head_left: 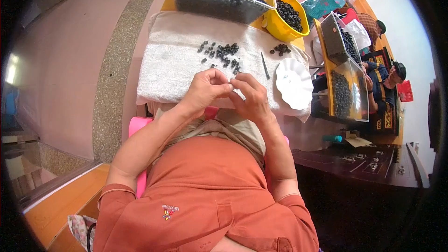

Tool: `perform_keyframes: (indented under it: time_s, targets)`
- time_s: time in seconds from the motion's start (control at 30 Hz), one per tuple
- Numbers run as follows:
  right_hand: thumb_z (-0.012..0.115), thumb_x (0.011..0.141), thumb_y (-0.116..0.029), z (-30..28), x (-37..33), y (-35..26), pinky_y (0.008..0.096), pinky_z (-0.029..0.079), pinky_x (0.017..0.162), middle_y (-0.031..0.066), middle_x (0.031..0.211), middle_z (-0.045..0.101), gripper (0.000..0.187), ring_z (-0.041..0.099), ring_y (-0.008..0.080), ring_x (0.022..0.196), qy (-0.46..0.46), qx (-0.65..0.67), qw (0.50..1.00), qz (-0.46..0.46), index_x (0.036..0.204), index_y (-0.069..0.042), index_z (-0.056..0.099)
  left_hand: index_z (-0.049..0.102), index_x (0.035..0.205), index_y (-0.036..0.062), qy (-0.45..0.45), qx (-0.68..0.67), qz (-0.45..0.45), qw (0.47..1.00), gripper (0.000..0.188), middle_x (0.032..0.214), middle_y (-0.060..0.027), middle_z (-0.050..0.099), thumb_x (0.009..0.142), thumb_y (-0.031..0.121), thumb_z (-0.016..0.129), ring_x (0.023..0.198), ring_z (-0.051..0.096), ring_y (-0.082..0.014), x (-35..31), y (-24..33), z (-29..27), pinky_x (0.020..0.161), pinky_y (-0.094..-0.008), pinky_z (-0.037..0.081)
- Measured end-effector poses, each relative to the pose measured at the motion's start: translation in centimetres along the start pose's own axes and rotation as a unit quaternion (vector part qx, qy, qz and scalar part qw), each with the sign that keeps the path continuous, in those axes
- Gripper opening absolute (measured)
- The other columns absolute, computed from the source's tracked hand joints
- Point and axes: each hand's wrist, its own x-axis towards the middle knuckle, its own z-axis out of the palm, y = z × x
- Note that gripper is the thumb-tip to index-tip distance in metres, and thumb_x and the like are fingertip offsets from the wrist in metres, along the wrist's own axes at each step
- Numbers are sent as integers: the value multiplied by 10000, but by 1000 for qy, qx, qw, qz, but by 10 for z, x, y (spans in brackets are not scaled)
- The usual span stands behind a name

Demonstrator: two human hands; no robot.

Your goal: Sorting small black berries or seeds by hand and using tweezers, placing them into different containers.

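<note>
My left hand (204, 88) and my right hand (252, 95) meet over the near part of a white towel (163, 51) covering the table. Their fingertips are pinched together around something tiny and pale, too small to name. Just beyond my fingers lie many small, round, black pieces (226, 52) in a loose spread. To their right is a little cluster of similar dark pieces (280, 50). A thin dark stick-like tool (265, 65) rests between that cluster and my right hand. Beside it sits a white scalloped dish (296, 84) holding a few tiny specks.
At the table's far side stand a clear plastic bin (219, 7) and a yellow basin (298, 30), both full of black pieces. Off to the right, two people work beside more clear bins (343, 91). A pink chair (140, 126) is under me.
</note>
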Motion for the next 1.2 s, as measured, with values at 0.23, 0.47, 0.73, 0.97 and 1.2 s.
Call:
perform_keyframes:
  time_s: [0.23,0.47,0.73,0.97,1.2]
  targets:
    - [746,717,-22,-3,0,5,377,548,649,129,931,639,279,656,310,759,-24,11,1000,-15,977,-9,646,601,916,30,-13,37,2,999,124,840,-26,640,862,31,712,758,612,-92,0,2,0,715,-231,522]
    - [773,704,5,1,1,2,343,544,658,131,933,646,314,669,277,774,9,65,997,37,993,-12,651,606,940,21,6,-35,-37,999,133,855,-50,651,863,60,707,756,629,-113,0,7,0,706,-248,534]
    - [784,698,-10,6,0,6,333,550,649,133,932,646,324,673,271,770,39,54,998,21,994,-28,655,617,931,14,6,-45,-37,998,145,852,-55,652,847,68,722,742,628,-114,1,7,1,689,-247,536]
    - [784,677,-1,5,-4,7,329,535,644,127,902,653,304,671,257,770,27,60,997,35,956,-21,665,591,967,17,-6,4,-35,999,143,902,-57,646,872,40,695,811,647,-119,1,6,0,727,-257,560]
    - [796,673,4,7,-2,6,322,536,660,131,896,661,294,670,261,767,38,90,994,49,939,-7,670,587,974,18,-3,-19,-46,999,146,906,-56,641,874,43,691,815,647,-119,-1,8,3,737,-259,570]
